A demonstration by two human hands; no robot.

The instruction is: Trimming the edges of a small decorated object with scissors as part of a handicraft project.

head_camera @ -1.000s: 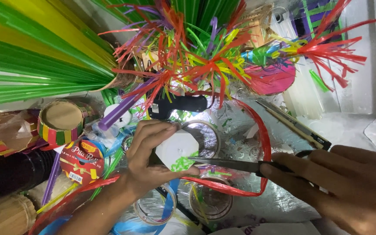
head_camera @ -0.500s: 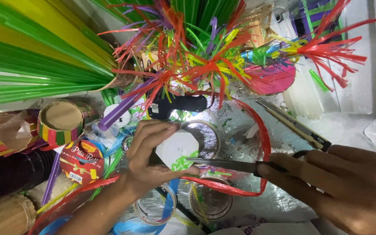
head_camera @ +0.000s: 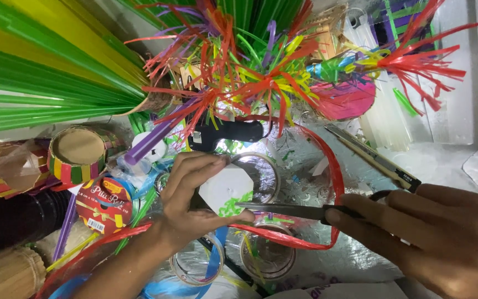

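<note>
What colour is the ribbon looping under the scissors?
Red. The ribbon shows best in the head view, curving beneath the scissors.

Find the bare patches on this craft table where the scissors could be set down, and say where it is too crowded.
The freest patch is the pale surface at far right, between the box cutter and the right hand. Some silver foil shows inside the red ribbon loop. Around the left hand, tape rolls and a ribbon spool crowd everything.
</note>
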